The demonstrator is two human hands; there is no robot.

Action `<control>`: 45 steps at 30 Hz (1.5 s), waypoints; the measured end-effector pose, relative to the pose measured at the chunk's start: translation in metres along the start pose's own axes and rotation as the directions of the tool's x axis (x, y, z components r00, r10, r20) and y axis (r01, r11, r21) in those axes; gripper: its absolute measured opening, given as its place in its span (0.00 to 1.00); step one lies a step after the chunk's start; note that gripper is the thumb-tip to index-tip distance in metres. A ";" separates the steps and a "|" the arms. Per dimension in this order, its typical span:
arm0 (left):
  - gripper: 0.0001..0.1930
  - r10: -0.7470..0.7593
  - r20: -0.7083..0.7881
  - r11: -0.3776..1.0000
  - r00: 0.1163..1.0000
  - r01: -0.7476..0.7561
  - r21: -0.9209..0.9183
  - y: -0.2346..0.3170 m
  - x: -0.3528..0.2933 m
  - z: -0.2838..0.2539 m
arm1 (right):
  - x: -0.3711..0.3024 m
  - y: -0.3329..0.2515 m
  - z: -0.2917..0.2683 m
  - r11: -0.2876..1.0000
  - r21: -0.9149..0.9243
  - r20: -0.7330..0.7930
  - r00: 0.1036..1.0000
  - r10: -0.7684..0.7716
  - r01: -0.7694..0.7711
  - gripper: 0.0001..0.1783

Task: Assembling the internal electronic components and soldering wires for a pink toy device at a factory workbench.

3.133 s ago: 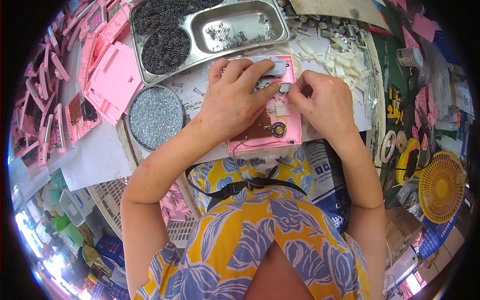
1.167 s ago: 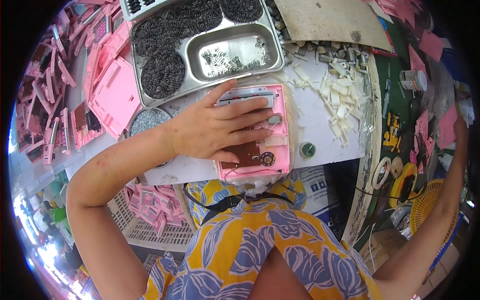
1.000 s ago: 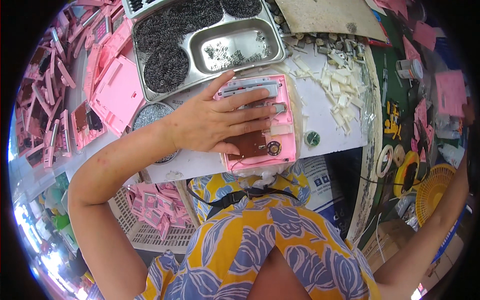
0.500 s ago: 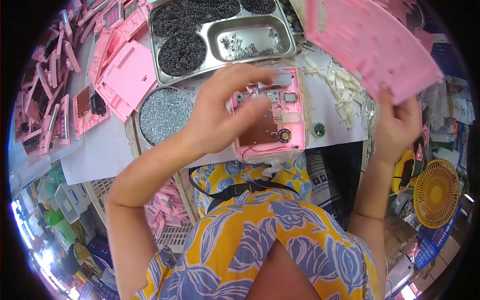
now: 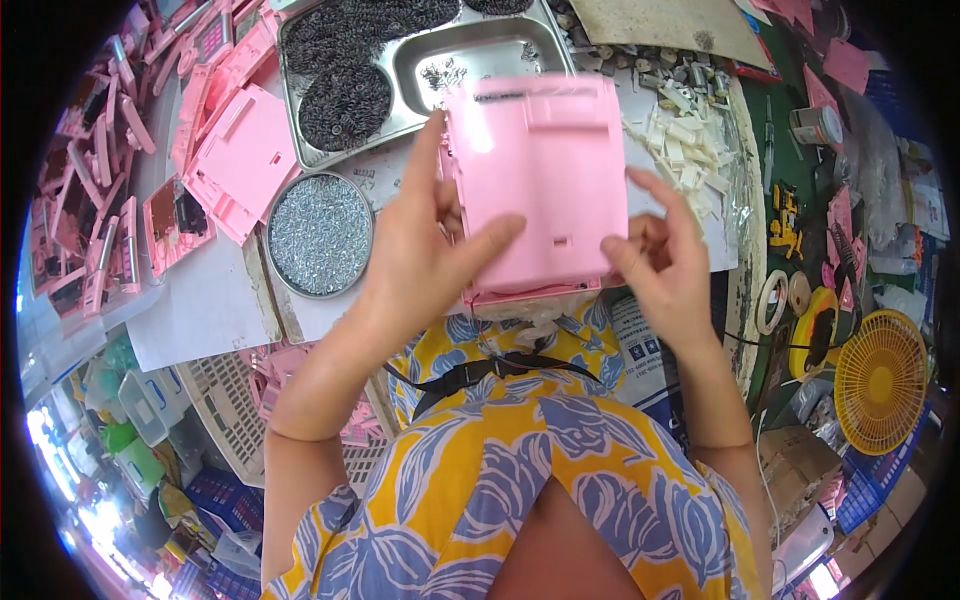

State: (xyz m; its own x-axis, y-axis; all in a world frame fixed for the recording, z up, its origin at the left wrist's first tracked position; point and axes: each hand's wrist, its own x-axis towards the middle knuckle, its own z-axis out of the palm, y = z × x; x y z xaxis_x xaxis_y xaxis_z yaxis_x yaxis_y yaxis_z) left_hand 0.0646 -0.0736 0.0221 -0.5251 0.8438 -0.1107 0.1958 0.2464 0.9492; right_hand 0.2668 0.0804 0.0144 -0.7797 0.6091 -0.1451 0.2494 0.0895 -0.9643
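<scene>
A pink plastic cover [image 5: 560, 190] lies over a pink housing [image 5: 520, 294], whose lower rim peeks out below it. Whether the two are fully seated together I cannot tell. The circuit board and wires inside are hidden beneath the cover. My left hand [image 5: 420, 230] grips the cover's left side, thumb across its face and fingers along the edge. On the other side my right hand [image 5: 670, 260] holds the right edge, thumb near the lower corner and index finger higher up.
A steel tray [image 5: 400, 120] of dark springs stands behind, with a round tin [image 5: 320, 235] of small screws at left. White plastic parts [image 5: 685, 140] lie right. Pink shells [image 5: 240, 160] are heaped at left. A yellow basket [image 5: 880, 380] sits at far right.
The pink cover has come down from the upper right onto the open housing. My right hand moved left with it, and my left hand shifted from above the board to the cover's left edge.
</scene>
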 end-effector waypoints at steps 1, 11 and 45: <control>0.46 -0.024 -0.002 0.980 1.000 0.024 0.198 -0.006 -0.006 0.002 | -0.007 0.008 0.002 0.990 -0.140 -0.015 1.000 0.002 -0.004 0.33; 0.44 -0.011 -0.027 0.998 1.000 0.012 0.064 -0.023 -0.015 0.009 | 0.009 0.019 0.003 0.854 -0.502 0.132 0.988 -0.082 0.138 0.33; 0.07 0.336 -0.163 0.600 0.928 -0.077 0.796 -0.072 -0.040 -0.108 | 0.196 -0.101 0.014 0.634 -0.233 -0.256 0.582 -0.772 0.738 0.29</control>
State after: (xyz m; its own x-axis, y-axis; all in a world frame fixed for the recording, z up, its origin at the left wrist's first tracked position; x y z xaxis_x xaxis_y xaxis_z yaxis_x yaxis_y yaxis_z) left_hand -0.0179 -0.1766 -0.0098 -0.5563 0.7878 0.2644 0.8177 0.4622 0.3432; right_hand 0.0802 0.1798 0.0798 -0.4991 0.4872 0.7166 -0.2837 0.6895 -0.6664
